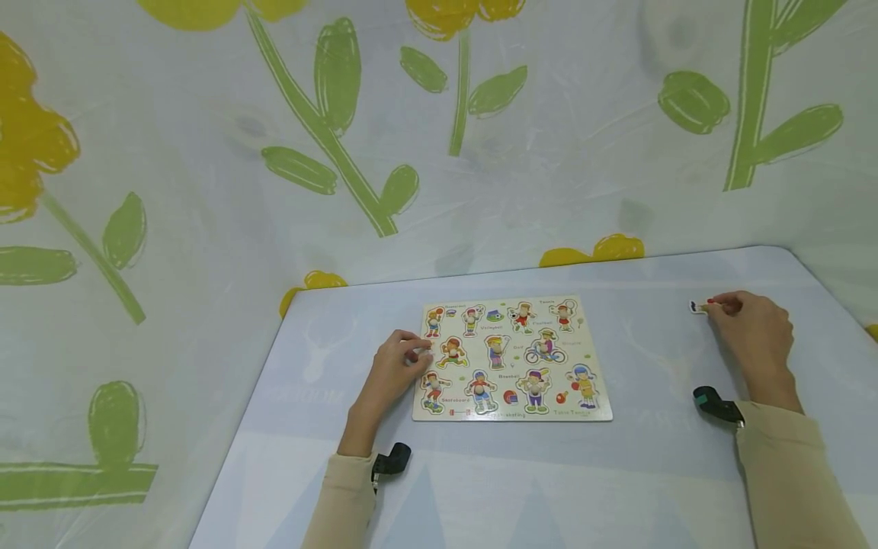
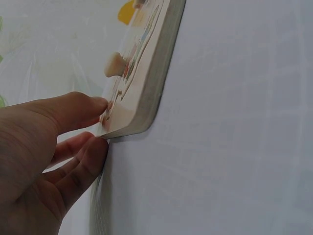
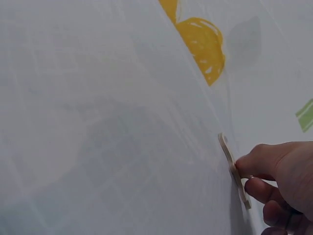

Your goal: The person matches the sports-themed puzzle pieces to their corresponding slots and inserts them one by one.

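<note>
A wooden knobbed puzzle board (image 1: 480,385) lies on the table, filled with painted figures of children at sports. My left hand (image 1: 398,364) is at its left edge. In the left wrist view, the thumb rests on the board's top face near a corner while the fingers touch its edge, and a wooden knob (image 2: 115,65) stands up just beyond. Far to the right of the board, my right hand (image 1: 754,332) pinches a small puzzle piece (image 1: 696,307) between thumb and fingers. That thin piece (image 3: 240,188) appears edge-on in the right wrist view, close over the tabletop.
The pale table (image 1: 658,450) extends around the board and ends at a back edge against a curtain (image 1: 549,183) printed with yellow flowers and green leaves. Black wrist cameras (image 1: 716,404) sit at both sleeves.
</note>
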{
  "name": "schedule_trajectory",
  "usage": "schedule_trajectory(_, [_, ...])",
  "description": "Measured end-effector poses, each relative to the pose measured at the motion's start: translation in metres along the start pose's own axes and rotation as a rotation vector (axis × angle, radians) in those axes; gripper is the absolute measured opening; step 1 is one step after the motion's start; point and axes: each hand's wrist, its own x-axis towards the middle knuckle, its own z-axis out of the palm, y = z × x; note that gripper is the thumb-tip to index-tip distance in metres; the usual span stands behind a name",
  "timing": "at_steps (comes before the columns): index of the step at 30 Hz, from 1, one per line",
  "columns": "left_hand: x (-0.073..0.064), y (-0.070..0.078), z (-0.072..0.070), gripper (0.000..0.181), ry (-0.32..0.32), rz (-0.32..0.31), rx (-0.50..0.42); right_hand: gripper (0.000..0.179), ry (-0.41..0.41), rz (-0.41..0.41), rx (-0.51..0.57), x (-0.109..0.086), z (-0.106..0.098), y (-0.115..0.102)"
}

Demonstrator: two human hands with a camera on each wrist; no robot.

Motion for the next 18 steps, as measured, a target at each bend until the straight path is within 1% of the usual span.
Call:
schedule_trajectory(10, [0.0,0.0,0.0007,0.024,0.005,0.013,0.002,0.036,-0.016,0.025,-0.005,-0.0019,-0.0011,-0.0021])
schedule_trajectory(18, [-0.0001,0.0006,-0.0002,0.024,0.003,0.0,0.011,0.036,-0.026,0.028,-0.001,-0.0015,-0.0008,-0.0024])
